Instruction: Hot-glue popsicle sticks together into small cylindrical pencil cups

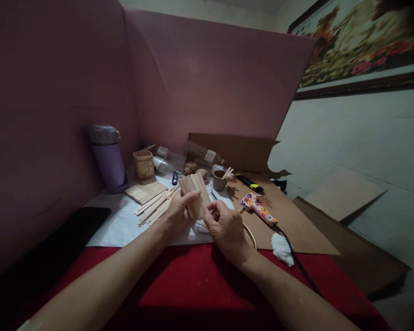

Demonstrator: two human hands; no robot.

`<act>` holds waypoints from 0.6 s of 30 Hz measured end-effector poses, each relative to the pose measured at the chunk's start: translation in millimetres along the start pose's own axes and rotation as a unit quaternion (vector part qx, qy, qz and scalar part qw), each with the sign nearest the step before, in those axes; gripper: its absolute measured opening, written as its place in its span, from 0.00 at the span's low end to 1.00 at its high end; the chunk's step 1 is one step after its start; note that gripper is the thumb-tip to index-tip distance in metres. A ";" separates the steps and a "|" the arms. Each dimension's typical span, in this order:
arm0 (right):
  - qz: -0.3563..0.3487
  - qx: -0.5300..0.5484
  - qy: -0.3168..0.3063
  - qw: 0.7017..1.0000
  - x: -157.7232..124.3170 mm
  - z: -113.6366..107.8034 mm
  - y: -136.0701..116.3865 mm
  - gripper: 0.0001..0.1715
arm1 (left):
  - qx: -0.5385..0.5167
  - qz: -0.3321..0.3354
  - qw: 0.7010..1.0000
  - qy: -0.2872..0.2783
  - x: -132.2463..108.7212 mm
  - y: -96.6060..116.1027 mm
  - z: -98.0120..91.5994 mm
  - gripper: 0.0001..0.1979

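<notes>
Above the white sheet, my left hand [179,209] is closed on a panel of wooden sticks [196,191], with its thumb over the front. My right hand [226,227] is closed at the panel's lower right edge, its thumb and index finger pinched together; whatever they pinch is too small to make out. Loose wooden sticks [153,209] lie fanned out to the left of my left hand. Behind them another flat stick panel [146,191] rests on the sheet.
A purple bin [108,163] and a woven basket [144,165] stand at the left, with plastic bottles [207,156] behind. A small cup [220,180] holds sticks. On cardboard at right lie a utility knife [249,182], patterned glue gun [259,209] and white wad [282,249].
</notes>
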State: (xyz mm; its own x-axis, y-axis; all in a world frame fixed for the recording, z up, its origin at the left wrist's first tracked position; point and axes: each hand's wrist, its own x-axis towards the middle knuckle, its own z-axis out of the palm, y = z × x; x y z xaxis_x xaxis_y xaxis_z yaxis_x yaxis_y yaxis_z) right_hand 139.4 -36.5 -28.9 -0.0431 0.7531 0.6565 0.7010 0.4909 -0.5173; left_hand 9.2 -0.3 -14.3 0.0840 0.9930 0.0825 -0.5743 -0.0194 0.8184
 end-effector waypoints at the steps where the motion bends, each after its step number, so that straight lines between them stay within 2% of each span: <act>1: -0.001 0.005 -0.004 1.000 -0.1 -0.9 -0.5 0.07 | -0.003 -0.002 1.000 -0.003 0.2 -0.3 -0.5 0.21; 7: 0.013 0.052 0.005 0.999 -0.1 -7.9 -5.0 0.14 | -0.026 -0.034 0.999 -0.011 2.6 0.4 -3.1 0.18; 11: 0.015 0.074 -0.008 0.997 -0.8 -8.7 -6.7 0.11 | -0.030 -0.029 0.999 -0.017 2.7 1.8 -3.4 0.18; 18: 0.021 0.036 -0.017 0.999 -0.8 -4.9 -3.3 0.09 | -0.020 0.000 1.000 -0.011 -0.8 0.3 -0.5 0.21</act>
State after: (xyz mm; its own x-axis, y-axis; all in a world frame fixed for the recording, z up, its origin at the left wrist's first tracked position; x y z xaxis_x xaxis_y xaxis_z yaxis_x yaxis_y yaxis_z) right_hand 140.7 -40.8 -25.0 -0.0398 0.7881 0.6143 0.6503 0.4871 -0.5829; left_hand 8.6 -1.1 -14.4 0.1025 0.9901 0.0954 -0.6066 -0.0138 0.7949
